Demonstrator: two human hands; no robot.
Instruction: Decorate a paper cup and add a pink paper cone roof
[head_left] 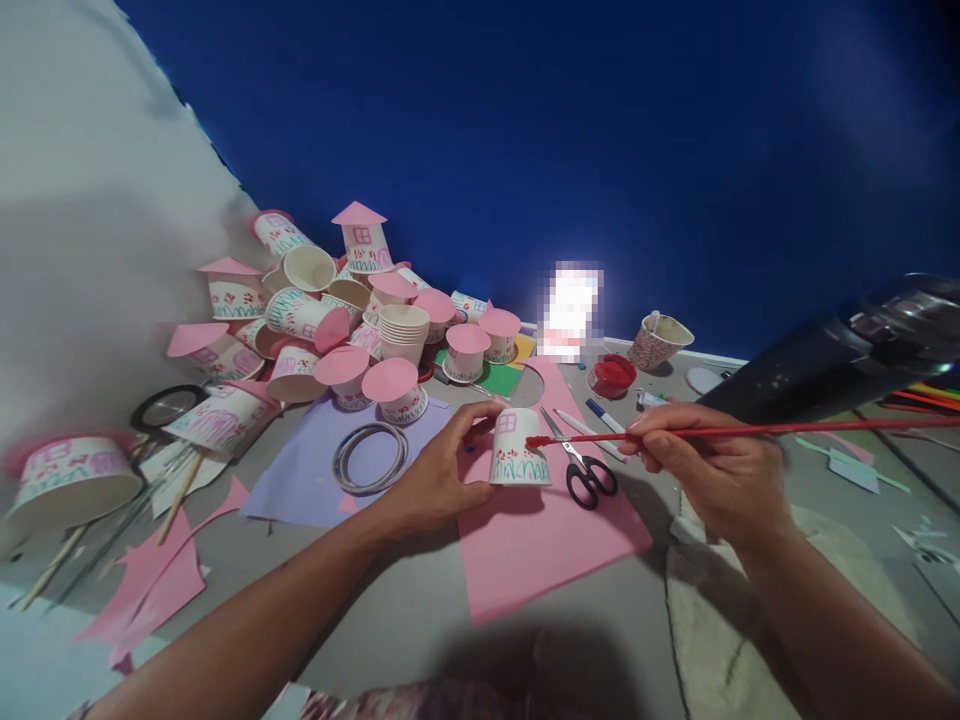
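My left hand [450, 475] grips a white paper cup [517, 465], turned upside down, by its left side. The cup bears a purple window, red flowers and green grass. Pinched in my right hand [709, 470] is a long red paintbrush [600, 437], its red tip touching the cup's right side. Beneath and behind the cup lies a pink paper sheet [555, 550], with black-handled scissors [589, 475] on it just right of the cup. An open pot of red paint [612, 376] stands beyond my right hand.
Many painted cups with pink paper roofs [390, 378] pile up at the left, beside a stack of plain cups [403, 335]. A grey tape ring [369, 457] rests on purple paper [292, 465]. A dark metal pole [810, 360] slants in at right, near a cloth [795, 600].
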